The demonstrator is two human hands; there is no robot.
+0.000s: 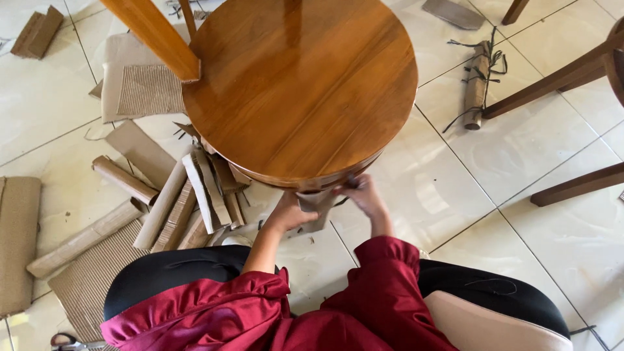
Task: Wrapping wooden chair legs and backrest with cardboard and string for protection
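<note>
A round polished wooden stool seat (299,84) fills the top middle of the head view. At its near edge both my hands work under the rim. My left hand (290,211) grips a piece of brown cardboard wrapping (317,207) that hangs below the seat. My right hand (364,194) pinches the same cardboard together with a thin dark strap at the rim. Red sleeves cover my forearms. The stool's legs below the seat are hidden.
Rolled and flat corrugated cardboard pieces (166,205) litter the tiled floor on the left. A cardboard roll with black straps (476,84) lies at the upper right. Dark wooden furniture legs (572,185) stand at the right. Scissors (68,341) rest at the bottom left.
</note>
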